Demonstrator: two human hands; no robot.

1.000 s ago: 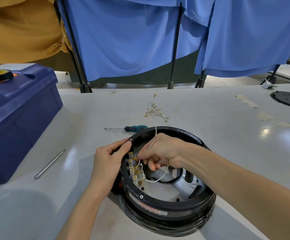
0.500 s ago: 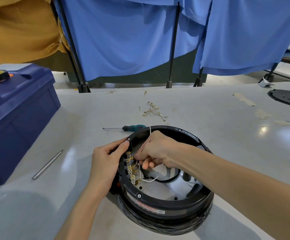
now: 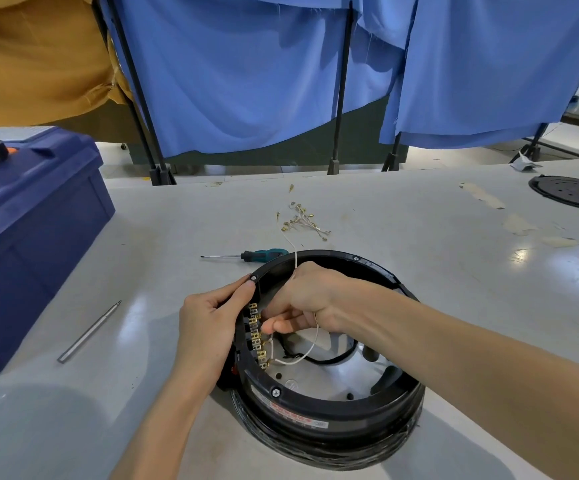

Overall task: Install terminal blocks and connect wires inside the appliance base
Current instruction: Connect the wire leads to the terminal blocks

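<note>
From the head view, the round black appliance base (image 3: 329, 407) sits on the bench (image 3: 419, 244). The left hand (image 3: 211, 327) clasps its rim beside the brass terminal blocks (image 3: 256, 336); the right hand (image 3: 310, 299) pinches a thin white wire (image 3: 307, 353) at them. The wire looks limp and light, best held close behind its small connector.
</note>
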